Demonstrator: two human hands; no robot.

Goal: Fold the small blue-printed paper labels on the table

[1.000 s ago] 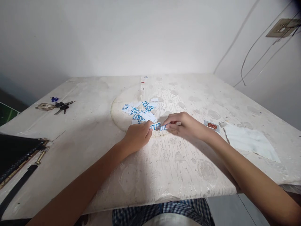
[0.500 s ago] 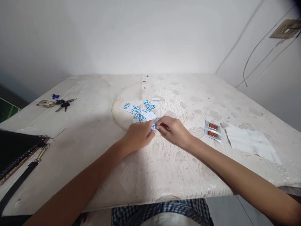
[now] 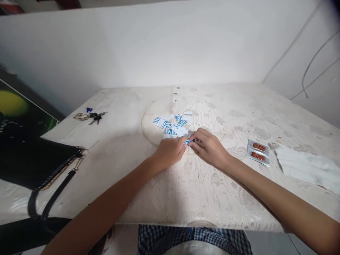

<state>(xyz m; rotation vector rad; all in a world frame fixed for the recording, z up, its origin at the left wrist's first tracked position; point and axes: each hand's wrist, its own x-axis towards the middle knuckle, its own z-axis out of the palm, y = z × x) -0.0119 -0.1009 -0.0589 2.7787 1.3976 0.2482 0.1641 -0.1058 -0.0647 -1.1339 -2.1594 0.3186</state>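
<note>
Between my two hands is a small piece of white paper with blue print [image 3: 189,142]. My left hand [image 3: 171,150] pinches its left side between thumb and fingers. On the other side, the fingertips of my right hand [image 3: 208,145] are closed on the paper's right end. Just beyond my hands lies a loose heap of white paper pieces [image 3: 181,131], several with blue rectangles drawn or printed on them. Part of that heap is hidden behind my left hand.
At the left lie a bunch of keys [image 3: 97,116] and a black bag [image 3: 39,161] with a strap. A silver blister pack [image 3: 258,153] with two reddish-brown pieces and a white cloth or tissue [image 3: 305,166] lie at the right. A wall borders the table's [image 3: 127,198] far edge.
The camera view has turned left, so everything appears further right. Both hands still hold the small paper piece, which now looks flatter or more tilted between the fingertips.
</note>
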